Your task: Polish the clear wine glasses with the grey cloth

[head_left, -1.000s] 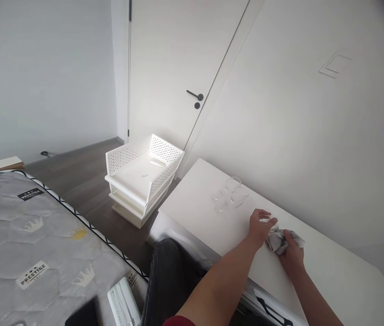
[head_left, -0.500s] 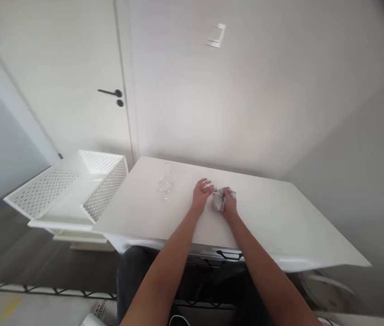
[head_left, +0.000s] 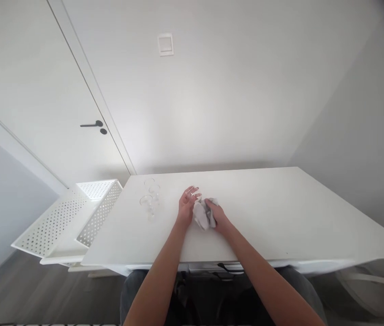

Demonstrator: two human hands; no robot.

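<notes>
My left hand (head_left: 186,203) is closed around a clear stemmed glass (head_left: 192,193), its bowl showing between the fingers. A crumpled pale grey cloth (head_left: 201,215) is gripped in my right hand (head_left: 216,213), just to the right of the glass. The cloth hangs down toward the white tabletop (head_left: 266,213) and meets the glass's near side. Where the glass's stem and foot lie is hidden by the cloth and fingers. Several more clear stemmed glasses (head_left: 147,200) stand on the tabletop to the left of my left hand.
A white perforated tiered rack (head_left: 98,215) stands against the table's left side. Behind the table is a pale wall with a light switch (head_left: 165,44). A door with a dark handle (head_left: 91,124) is at the back left. A round white-rimmed object (head_left: 375,283) is low at the right.
My view has turned and levelled, so the table sits straighter in it. Both hands stay close together with the glass and the cloth, and the cloth hangs out more fully.
</notes>
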